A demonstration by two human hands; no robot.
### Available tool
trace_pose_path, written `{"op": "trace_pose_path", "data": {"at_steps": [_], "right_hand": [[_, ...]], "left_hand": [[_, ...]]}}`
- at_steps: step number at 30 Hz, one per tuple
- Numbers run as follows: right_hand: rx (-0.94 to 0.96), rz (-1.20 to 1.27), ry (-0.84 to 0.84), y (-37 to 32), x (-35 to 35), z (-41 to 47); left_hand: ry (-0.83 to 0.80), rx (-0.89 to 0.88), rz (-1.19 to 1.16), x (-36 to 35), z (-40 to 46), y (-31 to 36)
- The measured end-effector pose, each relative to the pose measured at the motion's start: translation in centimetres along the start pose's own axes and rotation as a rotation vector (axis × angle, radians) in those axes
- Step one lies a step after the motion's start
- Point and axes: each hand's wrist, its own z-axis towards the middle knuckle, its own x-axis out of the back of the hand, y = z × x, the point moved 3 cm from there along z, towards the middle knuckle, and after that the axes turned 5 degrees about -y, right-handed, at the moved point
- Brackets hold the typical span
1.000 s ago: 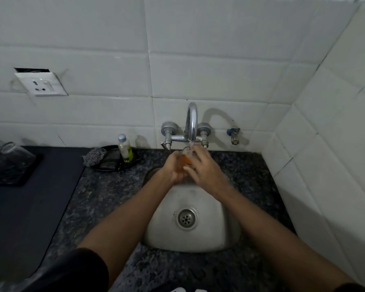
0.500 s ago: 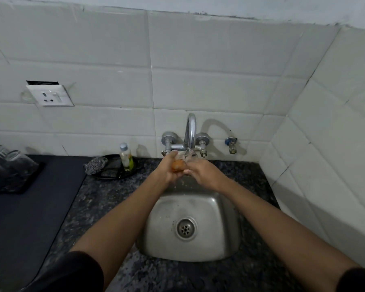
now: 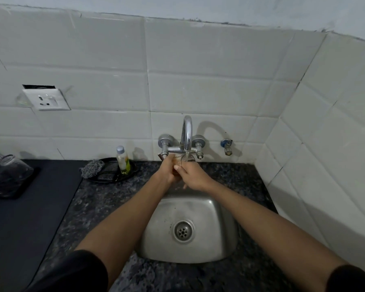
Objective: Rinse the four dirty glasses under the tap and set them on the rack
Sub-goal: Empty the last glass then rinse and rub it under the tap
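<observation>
Both hands sit a little further back toward the wall than a moment ago, and the orange tint seen between them earlier is now only a faint brownish smear. At the far left edge of the bench (image 3: 105, 199), upturned clear glasses (image 3: 5, 165) stand on a dark rack (image 3: 19, 189) that lies on a dark mat (image 3: 30, 218). On the wall above is a white socket (image 3: 46, 99). Along the back edge of the bench, a black tray (image 3: 114, 177) holds a steel scourer (image 3: 92, 168) and a small bottle (image 3: 122, 159) with a yellowish label. Just right of it, the left hand (image 3: 168, 168) wraps its curled fingers round the side of a clear glass (image 3: 187, 159), which is held over the back rim of the steel sink (image 3: 198, 207), directly under the tap (image 3: 187, 134); a thin stream of water runs from the spout into the glass. The right hand (image 3: 195, 175) touches the glass from the near side, with its thumb against the left hand; whether its fingers close round the glass or merely rub it, I cannot tell. Both forearms reach in over the sink, with dark sleeves at the bottom corners. A small separate valve (image 3: 227, 145) sits on the tiled wall to the right of the tap.
</observation>
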Motion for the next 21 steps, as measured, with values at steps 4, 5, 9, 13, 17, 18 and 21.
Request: {"op": "trace_pose_path", "data": {"at_steps": [4,5,9,13,17,18,21], "right_hand": [[0.076,-0.263,-0.103,1.5,0.9,-0.6],[0.068,-0.208,-0.111,1.9,0.9,-0.7],[-0.069,0.221,-0.094,0.6,0.2,0.1],[0.032,-0.194,-0.131,1.8,0.9,0.3],[-0.009,0.016,-0.105,1.7,0.6,0.1],[-0.050,0.113,-0.069,1.1,0.7,0.2],[-0.081,0.018,-0.061,1.1,1.0,0.5]], "left_hand": [[-0.010,0.036,0.080,1.0,0.0,0.9],[-0.004,0.023,0.088,0.9,-0.2,1.0],[-0.041,-0.032,0.027,-0.3,-0.6,0.7],[-0.066,0.013,0.075,-0.6,-1.0,1.2],[-0.023,-0.032,0.096,-0.7,-0.8,1.4],[-0.009,-0.044,0.085,-0.6,-0.5,1.2],[-0.042,-0.016,0.073,-0.8,-1.0,0.9]]}}
